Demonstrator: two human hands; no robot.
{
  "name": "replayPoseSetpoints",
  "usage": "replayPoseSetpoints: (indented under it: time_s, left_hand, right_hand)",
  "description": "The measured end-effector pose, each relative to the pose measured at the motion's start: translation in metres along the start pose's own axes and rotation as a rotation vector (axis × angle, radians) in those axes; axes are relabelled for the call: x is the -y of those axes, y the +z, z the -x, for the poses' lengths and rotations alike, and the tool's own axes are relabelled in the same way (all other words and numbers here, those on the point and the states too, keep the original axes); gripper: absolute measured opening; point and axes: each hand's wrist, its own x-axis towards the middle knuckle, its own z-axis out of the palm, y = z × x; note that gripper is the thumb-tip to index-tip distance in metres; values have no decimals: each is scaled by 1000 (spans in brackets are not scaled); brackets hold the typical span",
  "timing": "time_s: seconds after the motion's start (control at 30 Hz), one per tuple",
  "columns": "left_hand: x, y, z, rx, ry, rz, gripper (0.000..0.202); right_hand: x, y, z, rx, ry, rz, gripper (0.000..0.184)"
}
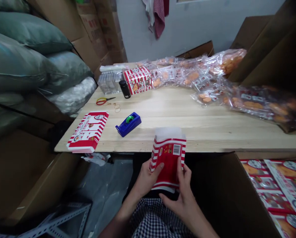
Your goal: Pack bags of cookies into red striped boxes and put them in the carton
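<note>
A red-and-white striped paper carton (167, 165) is held upright above my lap, at the table's front edge, with a barcode on its face and a pale flap standing up at its top. My left hand (148, 177) grips its left side, thumb across the front. At the right side my right hand (184, 188) has its index finger on the face and other fingers along the edge; its thumb is stretched apart below. The carton's inside and back are hidden. Nearest on the table is a blue tape dispenser (129, 124) with green tape.
Flat striped cartons (88, 132) lie stacked at the table's left. Behind are scissors (104, 100), a black bottle (125, 89), a formed carton (138, 80) and clear trays (109, 82). Clear food packets (192, 77) line the back and right. A cardboard box (219, 191) with printed packs (281, 185) stands right.
</note>
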Motion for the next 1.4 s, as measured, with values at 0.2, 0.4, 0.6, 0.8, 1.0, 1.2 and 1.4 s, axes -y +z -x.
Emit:
replayPoseSetpoints:
  time_s: [0.2, 0.4, 0.6, 0.8, 1.0, 1.2, 1.4]
  left_hand:
    - [6, -11, 0, 182, -136, 101, 46]
    - [10, 2, 1, 350, -67, 105, 67]
    - [9, 19, -1, -105, 228, -235, 73]
    - [8, 31, 6, 42, 172, -149, 44]
    - [12, 24, 10, 15, 59, 53, 36]
    - [29, 22, 24, 35, -17, 105, 35]
    - [31, 15, 18, -20, 128, 36, 41]
  right_hand:
    - [-4, -40, -21, 89, 284, -621, 90]
    - [-5, -47, -18, 122, 442, -752, 71]
    - [0, -27, -16, -18, 426, -734, 52]
    - [-2, -22, -18, -128, 431, -664, 57]
    - [-15, -55, -26, 222, 327, -569, 66]
    - [-26, -70, -37, 264, 221, -785, 65]
    - [-51, -55, -36, 186, 253, -841, 54]
